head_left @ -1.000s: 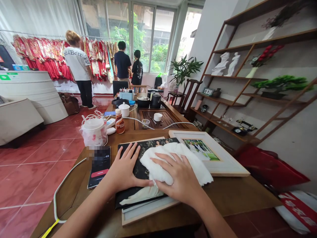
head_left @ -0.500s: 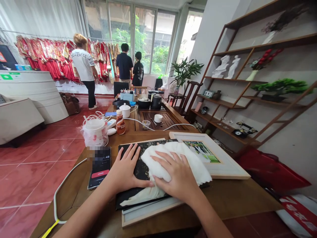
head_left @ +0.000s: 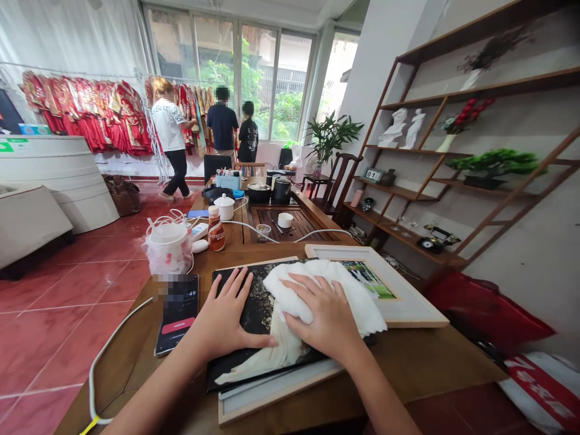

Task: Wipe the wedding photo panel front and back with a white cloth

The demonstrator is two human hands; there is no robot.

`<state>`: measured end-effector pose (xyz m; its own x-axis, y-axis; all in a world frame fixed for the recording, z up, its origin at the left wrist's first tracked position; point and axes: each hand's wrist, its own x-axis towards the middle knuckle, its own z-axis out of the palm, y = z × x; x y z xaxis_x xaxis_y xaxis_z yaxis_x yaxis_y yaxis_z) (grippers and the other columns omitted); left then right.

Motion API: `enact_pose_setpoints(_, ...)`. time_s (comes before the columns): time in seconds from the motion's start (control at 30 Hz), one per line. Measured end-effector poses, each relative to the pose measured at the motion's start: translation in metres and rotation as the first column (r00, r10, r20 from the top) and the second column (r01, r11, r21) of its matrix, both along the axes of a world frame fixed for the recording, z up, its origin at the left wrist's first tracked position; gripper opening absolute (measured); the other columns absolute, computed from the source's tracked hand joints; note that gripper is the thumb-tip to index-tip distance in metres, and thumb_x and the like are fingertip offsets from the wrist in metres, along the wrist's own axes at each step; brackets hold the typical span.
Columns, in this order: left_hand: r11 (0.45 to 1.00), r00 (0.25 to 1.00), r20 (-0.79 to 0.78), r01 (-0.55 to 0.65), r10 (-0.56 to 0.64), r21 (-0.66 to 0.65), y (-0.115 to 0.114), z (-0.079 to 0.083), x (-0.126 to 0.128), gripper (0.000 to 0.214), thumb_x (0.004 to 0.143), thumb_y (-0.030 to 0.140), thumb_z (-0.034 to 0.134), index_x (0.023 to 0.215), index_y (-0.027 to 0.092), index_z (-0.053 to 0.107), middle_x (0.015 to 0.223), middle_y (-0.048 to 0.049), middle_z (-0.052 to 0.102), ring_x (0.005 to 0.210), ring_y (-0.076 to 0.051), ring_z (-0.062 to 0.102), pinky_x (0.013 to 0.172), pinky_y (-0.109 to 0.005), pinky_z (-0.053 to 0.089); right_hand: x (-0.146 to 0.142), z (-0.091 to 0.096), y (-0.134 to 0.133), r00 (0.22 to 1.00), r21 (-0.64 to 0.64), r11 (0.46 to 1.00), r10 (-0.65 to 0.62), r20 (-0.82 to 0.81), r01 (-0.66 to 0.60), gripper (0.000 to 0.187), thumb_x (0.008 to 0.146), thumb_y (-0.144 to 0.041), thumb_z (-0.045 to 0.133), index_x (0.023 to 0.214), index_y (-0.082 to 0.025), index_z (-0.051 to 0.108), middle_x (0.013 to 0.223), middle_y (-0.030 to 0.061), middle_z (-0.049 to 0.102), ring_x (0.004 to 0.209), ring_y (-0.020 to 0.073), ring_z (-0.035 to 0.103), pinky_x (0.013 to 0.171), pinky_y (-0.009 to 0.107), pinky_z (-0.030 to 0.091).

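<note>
My left hand (head_left: 229, 323) lies flat with fingers spread on the left part of a black picture panel (head_left: 256, 311). Pale specks and a cream, dress-like shape (head_left: 260, 365) show on its surface. Over the panel's right half my right hand (head_left: 324, 320) grips a bunched white cloth (head_left: 362, 305), fingers splayed across the top and thumb at its left edge. Beneath the panel sticks out a light wooden frame (head_left: 276, 393). Another framed photo (head_left: 417, 308) lies behind and to the right, partly covered by the cloth.
Left of the panel lies a phone (head_left: 179, 320) beside a white cable (head_left: 93, 368). A bagged white tub (head_left: 168, 248), a brown bottle (head_left: 216, 229) and a lidded cup (head_left: 224, 207) stand farther back. Several people are near red garments (head_left: 97, 115). Shelves (head_left: 408, 148) line the right wall.
My right hand and the cloth have shifted slightly on the panel; my left hand stays spread. The view has turned a little. The person in white has stepped right along the garments.
</note>
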<state>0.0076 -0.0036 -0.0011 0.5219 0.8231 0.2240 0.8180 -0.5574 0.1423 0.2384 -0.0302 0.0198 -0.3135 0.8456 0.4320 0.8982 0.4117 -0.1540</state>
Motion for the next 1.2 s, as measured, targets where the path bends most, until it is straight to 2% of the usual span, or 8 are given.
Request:
enact_pose_setpoints(0.17, 1.0, 0.999, -0.037, -0.002, 0.001, -0.023, 0.002, -0.001, 0.001, 0.119, 0.064, 0.091, 0.039, 0.15, 0.011, 0.021, 0.157, -0.0153, 0.016, 0.144, -0.036, 0.01, 0.114, -0.058, 0.01, -0.015, -0.001, -0.021, 0.994, -0.07, 0.991, 0.113, 0.001, -0.112, 0.056, 0.077, -0.047, 0.059, 0.132, -0.043, 0.048, 0.139, -0.0076, 0.05, 0.121, 0.0312, 0.042, 0.099, 0.052, 0.026)
enact_pose_setpoints(0.27, 1.0, 0.999, -0.043, -0.007, 0.006, -0.024, 0.002, -0.001, 0.002, 0.118, 0.065, 0.091, 0.039, 0.151, 0.013, 0.02, 0.157, -0.014, 0.015, 0.144, -0.035, 0.01, 0.114, -0.058, 0.01, -0.008, 0.0, -0.02, 0.989, -0.094, 0.985, 0.149, 0.0, -0.148, 0.056, 0.077, -0.048, 0.06, 0.132, -0.044, 0.048, 0.14, -0.0079, 0.049, 0.121, 0.03, 0.043, 0.099, 0.051, 0.025)
enact_pose_setpoints(0.33, 1.0, 0.999, -0.036, -0.009, 0.008, -0.021, 0.001, -0.001, 0.003, 0.118, 0.065, 0.091, 0.039, 0.151, 0.013, 0.017, 0.157, -0.0139, 0.015, 0.144, -0.035, 0.011, 0.114, -0.058, 0.009, 0.003, 0.001, -0.01, 0.993, -0.077, 0.99, 0.121, -0.003, -0.121, 0.054, 0.077, -0.047, 0.06, 0.131, -0.043, 0.05, 0.139, -0.0062, 0.051, 0.118, 0.029, 0.046, 0.098, 0.05, 0.027)
enact_pose_setpoints(0.43, 1.0, 1.0, -0.023, -0.001, 0.001, -0.007, 0.001, -0.001, 0.003, 0.119, 0.064, 0.091, 0.039, 0.152, 0.013, 0.016, 0.157, -0.0144, 0.016, 0.144, -0.035, 0.012, 0.114, -0.058, 0.008, 0.018, 0.002, 0.007, 1.0, -0.005, 1.0, -0.002, 0.001, 0.002, 0.051, 0.08, -0.044, 0.057, 0.13, -0.036, 0.052, 0.135, -0.0003, 0.055, 0.114, 0.0289, 0.049, 0.094, 0.048, 0.031)
enact_pose_setpoints(0.53, 1.0, 1.0, -0.01, -0.001, 0.001, 0.015, 0.001, -0.001, 0.003, 0.117, 0.065, 0.09, 0.04, 0.152, 0.014, 0.017, 0.156, -0.0146, 0.018, 0.144, -0.036, 0.013, 0.114, -0.057, 0.008, 0.021, 0.003, 0.014, 0.999, 0.032, 0.998, -0.049, 0.005, 0.049, 0.049, 0.081, -0.043, 0.057, 0.128, -0.033, 0.055, 0.133, 0.003, 0.057, 0.111, 0.0298, 0.05, 0.09, 0.048, 0.033)
enact_pose_setpoints(0.77, 1.0, 1.0, -0.03, -0.003, 0.003, -0.006, 0.002, -0.002, 0.002, 0.115, 0.065, 0.086, 0.047, 0.152, 0.015, 0.018, 0.156, -0.0144, 0.019, 0.144, -0.036, 0.013, 0.114, -0.058, 0.011, -0.004, 0.002, -0.016, 0.986, -0.067, 0.984, 0.164, -0.009, -0.164, 0.053, 0.077, -0.048, 0.06, 0.128, -0.04, 0.053, 0.137, -0.004, 0.052, 0.12, 0.0316, 0.044, 0.099, 0.051, 0.026)
enact_pose_setpoints(0.9, 1.0, 0.999, -0.035, 0.0, 0.0, -0.001, 0.002, -0.003, 0.002, 0.114, 0.066, 0.084, 0.05, 0.151, 0.014, 0.019, 0.156, -0.0145, 0.021, 0.144, -0.036, 0.013, 0.113, -0.058, 0.012, -0.001, 0.005, -0.016, 0.968, -0.121, 0.961, 0.251, -0.004, -0.25, 0.055, 0.075, -0.044, 0.061, 0.129, -0.042, 0.052, 0.138, -0.0061, 0.051, 0.12, 0.029, 0.045, 0.1, 0.048, 0.026)
enact_pose_setpoints(1.2, 1.0, 1.0, -0.006, -0.008, 0.008, -0.007, 0.0, -0.002, 0.0, 0.119, 0.064, 0.091, 0.04, 0.151, 0.013, 0.019, 0.157, -0.0143, 0.018, 0.144, -0.034, 0.012, 0.115, -0.056, 0.006, 0.025, -0.003, 0.011, 0.999, 0.023, 0.999, 0.031, 0.041, -0.032, 0.048, 0.079, -0.041, 0.058, 0.127, -0.035, 0.055, 0.134, -0.0013, 0.056, 0.114, 0.0295, 0.049, 0.091, 0.047, 0.032)
